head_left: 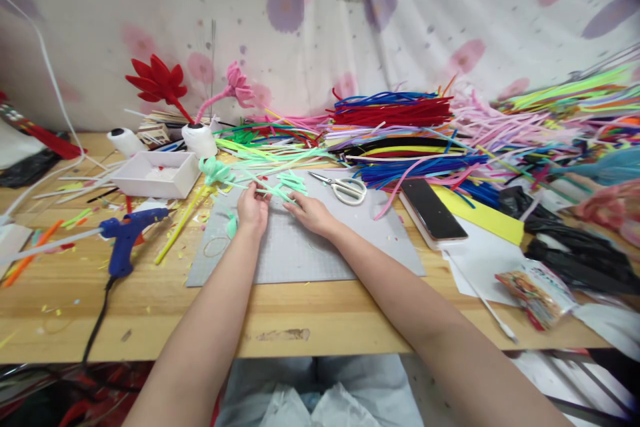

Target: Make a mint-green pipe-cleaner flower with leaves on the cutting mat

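Beside the white tray (131, 181), both hands pinch mint pipe cleaners (280, 188).

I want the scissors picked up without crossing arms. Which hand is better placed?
Probably the right hand. The scissors lie just beyond it on the grey mat, on its side. The left hand sits farther away and would have to cross over.

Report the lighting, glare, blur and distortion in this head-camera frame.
Head view: soft, even light, with only faint shadows under the left hand and right hand; a slight sheen on the phone; wide-angle bending bows the table edge and stretches the forearms; the mint pipe cleaners are sharp, the corners softer.
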Demonstrator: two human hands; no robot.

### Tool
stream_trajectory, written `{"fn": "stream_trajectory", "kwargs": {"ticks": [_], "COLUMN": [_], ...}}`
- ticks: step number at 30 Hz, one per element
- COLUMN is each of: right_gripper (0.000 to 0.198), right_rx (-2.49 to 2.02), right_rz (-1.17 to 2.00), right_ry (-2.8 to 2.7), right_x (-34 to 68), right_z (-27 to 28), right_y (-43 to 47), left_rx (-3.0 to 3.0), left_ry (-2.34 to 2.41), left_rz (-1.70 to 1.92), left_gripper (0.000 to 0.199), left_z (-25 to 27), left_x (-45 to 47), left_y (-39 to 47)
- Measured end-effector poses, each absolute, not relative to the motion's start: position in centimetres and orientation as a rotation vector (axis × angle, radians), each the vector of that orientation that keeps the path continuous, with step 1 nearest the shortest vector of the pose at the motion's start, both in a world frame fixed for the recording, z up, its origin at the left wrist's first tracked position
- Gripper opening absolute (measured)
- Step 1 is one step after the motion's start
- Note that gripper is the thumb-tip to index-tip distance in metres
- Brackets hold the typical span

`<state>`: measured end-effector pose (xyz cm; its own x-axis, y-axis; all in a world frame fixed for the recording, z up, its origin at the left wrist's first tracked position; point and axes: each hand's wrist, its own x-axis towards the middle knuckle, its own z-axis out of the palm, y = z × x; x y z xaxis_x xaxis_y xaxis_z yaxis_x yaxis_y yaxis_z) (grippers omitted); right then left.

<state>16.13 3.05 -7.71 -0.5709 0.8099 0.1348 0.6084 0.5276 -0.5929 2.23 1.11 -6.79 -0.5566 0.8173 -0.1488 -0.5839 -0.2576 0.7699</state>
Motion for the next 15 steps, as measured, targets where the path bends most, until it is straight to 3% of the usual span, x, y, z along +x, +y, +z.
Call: {"fn": "stream_trajectory", "kwargs": {"ticks": [15], "right_gripper": [0.03], "right_rx": [-1.308], "right_rz": [0.61], "right_ry": [-2.385], "right_x": [15.4], "right_z": [-8.0], "right_y": [2.8], "left_rx": [0.838], "left_ry": [1.174], "left_rz": [1.678], "left_gripper": [0.027], "left_z": [-7.9], "left_x": [3.7], "left_y": [1.1]}}
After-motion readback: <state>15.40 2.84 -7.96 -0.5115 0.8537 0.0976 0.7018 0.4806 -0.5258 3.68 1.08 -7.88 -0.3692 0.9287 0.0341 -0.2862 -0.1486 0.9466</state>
